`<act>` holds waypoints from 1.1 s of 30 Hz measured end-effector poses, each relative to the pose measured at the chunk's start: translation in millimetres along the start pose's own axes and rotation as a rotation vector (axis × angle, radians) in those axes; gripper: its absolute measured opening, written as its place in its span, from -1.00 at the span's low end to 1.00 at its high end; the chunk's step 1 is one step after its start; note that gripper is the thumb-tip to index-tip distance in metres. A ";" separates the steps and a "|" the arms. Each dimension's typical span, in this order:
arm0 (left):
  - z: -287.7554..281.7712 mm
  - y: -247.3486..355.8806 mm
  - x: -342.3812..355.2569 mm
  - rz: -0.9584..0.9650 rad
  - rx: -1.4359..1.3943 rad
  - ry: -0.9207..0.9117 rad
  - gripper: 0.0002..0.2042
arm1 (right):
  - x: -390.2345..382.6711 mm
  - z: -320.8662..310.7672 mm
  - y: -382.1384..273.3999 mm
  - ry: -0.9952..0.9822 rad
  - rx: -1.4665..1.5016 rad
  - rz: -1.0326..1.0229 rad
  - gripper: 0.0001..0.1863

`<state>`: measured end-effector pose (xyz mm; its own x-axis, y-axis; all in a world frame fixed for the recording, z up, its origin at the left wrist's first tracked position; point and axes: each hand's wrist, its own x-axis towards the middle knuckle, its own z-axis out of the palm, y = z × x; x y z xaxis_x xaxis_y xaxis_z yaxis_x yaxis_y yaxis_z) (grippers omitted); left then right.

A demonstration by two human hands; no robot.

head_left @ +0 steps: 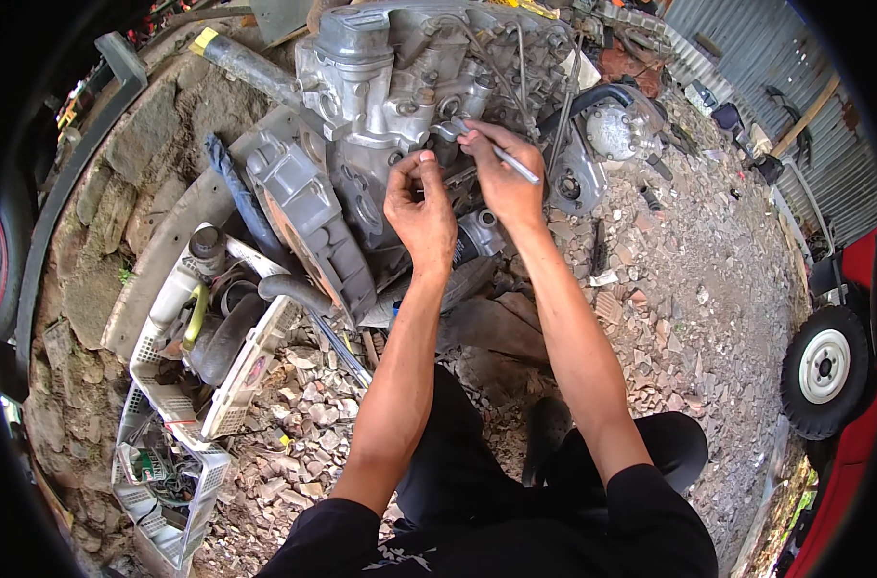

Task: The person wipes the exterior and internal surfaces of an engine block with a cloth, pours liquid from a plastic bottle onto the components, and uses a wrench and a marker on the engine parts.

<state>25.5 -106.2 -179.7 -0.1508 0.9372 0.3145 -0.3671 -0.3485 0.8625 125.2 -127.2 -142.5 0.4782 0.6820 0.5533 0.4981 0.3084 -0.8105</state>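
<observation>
A large grey metal engine stands in front of me at the top of the head view. My right hand is closed around a silver wrench. The wrench's far end reaches a recess in the engine's near side, and its shank sticks out past my fingers. To the left of it, my left hand is closed in a pinch, thumb and fingertips close to the engine's lower edge. What those fingertips hold, if anything, is too small to make out. A cylindrical filter shows below my right wrist.
White plastic baskets with hoses and parts stand at left, beside a stone wall. A metal pipe juts left from the engine. Broken tile rubble covers the ground. A wheel on a red vehicle is at right.
</observation>
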 end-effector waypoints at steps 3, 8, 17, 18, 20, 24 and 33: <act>-1.8 4.9 -3.0 0.017 0.050 -0.026 -0.73 | 3.3 -7.6 3.7 0.046 -0.044 -0.063 -0.77; -18.1 4.4 1.3 0.018 0.083 -0.057 -0.79 | 14.2 -3.5 13.4 -0.035 0.248 0.046 -0.76; -63.4 32.7 4.9 0.024 0.447 -0.135 -0.73 | 3.4 -4.2 3.7 0.039 -0.130 -0.244 -0.78; -67.5 35.4 2.1 -0.012 0.450 -0.126 -0.71 | 6.9 1.7 -0.6 0.111 -0.068 -0.323 -0.79; -83.0 26.7 -1.3 -0.106 0.565 -0.144 -0.68 | 9.6 5.1 12.8 -0.018 0.073 -0.163 -0.79; -104.6 17.0 -19.9 -0.387 0.731 -0.323 -0.66 | 17.6 -14.1 2.7 -0.074 -0.107 -0.295 -0.79; -73.9 37.2 -1.8 -0.132 0.637 -0.217 -0.67 | 3.5 10.9 23.9 0.032 0.159 -0.281 -0.80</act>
<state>-55.7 -121.9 -177.5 0.0697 0.9762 0.2055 0.2518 -0.2165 0.9432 130.9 -110.1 -162.1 0.3618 0.5353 0.7633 0.4956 0.5830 -0.6438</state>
